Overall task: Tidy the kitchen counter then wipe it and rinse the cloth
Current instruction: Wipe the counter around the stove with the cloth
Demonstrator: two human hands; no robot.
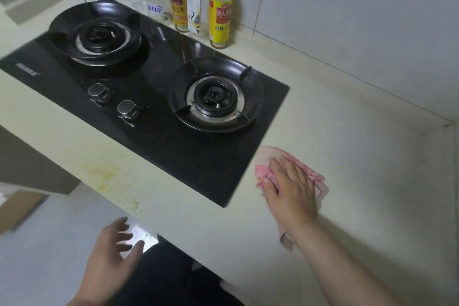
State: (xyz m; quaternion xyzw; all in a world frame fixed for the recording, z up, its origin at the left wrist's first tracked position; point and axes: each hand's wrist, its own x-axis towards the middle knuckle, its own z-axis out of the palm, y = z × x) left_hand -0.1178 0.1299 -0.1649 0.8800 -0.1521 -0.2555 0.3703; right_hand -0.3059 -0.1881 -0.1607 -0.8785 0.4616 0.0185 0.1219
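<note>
A pink and white cloth (267, 160) lies on the pale counter (347, 156) just right of the black gas hob (154, 112). My right hand (289, 190) presses flat on the cloth with straight fingers pointing toward the hob's corner. Part of the cloth trails out under my wrist. My left hand (114, 253) hovers in front of the counter's front edge, fingers spread and relaxed, holding nothing.
Several sauce and oil bottles (219, 5) stand in a row against the tiled wall behind the hob. A yellowish stain (104, 172) marks the counter in front of the hob. The wall corner (447, 126) bounds the counter on the right. A cardboard box (17, 208) sits on the floor at the left.
</note>
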